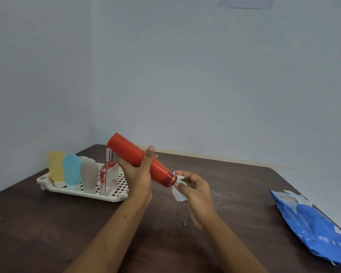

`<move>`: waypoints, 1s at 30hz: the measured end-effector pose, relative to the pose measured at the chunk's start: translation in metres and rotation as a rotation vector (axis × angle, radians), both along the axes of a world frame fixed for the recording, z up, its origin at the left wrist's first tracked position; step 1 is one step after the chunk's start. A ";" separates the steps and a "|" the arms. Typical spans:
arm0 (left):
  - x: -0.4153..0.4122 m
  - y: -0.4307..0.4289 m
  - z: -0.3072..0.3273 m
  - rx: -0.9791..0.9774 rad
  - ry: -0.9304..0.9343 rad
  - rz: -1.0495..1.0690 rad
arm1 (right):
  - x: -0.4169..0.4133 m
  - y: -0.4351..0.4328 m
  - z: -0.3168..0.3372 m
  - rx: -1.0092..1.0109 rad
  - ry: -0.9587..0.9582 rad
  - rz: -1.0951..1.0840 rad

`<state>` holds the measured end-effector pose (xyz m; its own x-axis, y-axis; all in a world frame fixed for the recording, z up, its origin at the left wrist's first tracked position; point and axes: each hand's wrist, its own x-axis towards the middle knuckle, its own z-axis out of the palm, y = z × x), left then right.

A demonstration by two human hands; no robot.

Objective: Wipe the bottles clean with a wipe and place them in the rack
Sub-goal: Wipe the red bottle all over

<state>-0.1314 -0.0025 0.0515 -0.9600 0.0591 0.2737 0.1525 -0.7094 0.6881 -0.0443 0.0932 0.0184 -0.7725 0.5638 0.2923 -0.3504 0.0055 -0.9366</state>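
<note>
In the centre of the frame we hold the red bottle (126, 149) tilted in the air above the table (47, 223), its base pointing to the upper left and its darker cap end to the lower right. It looks to us like a stiff, smooth plastic cylinder, probably light and a little slippery under a damp wipe, so we judge the middle of the barrel the best place to take hold. That is where our left hand (138, 176) wraps it, fingers curled round with the thumb up on top. Our right hand (197, 192) pinches the crumpled white wipe (177, 194) between thumb and fingers and presses it against the cap end. We count five bottles in all: this one in hand and four standing in the white rack (43, 180) at the left of the frame, namely a yellow bottle (56, 168), a blue bottle (72, 170), a grey bottle (89, 174) and a clear bottle (109, 178) with a red pattern, which looks harder and perhaps more breakable than the three soft-looking ones. There is one wipe out, one rack, and one blue pack (313, 223) lying at the lower right of the frame, well apart from our hands
</note>
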 end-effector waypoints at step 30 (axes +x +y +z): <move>-0.008 -0.013 -0.001 -0.399 0.132 0.334 | 0.008 0.021 -0.004 -0.168 -0.234 0.279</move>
<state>-0.1392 -0.0152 0.0503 -0.9031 -0.1196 0.4124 0.4290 -0.2943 0.8540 -0.0360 0.1143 0.0141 -0.9373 0.3483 0.0115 -0.0935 -0.2196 -0.9711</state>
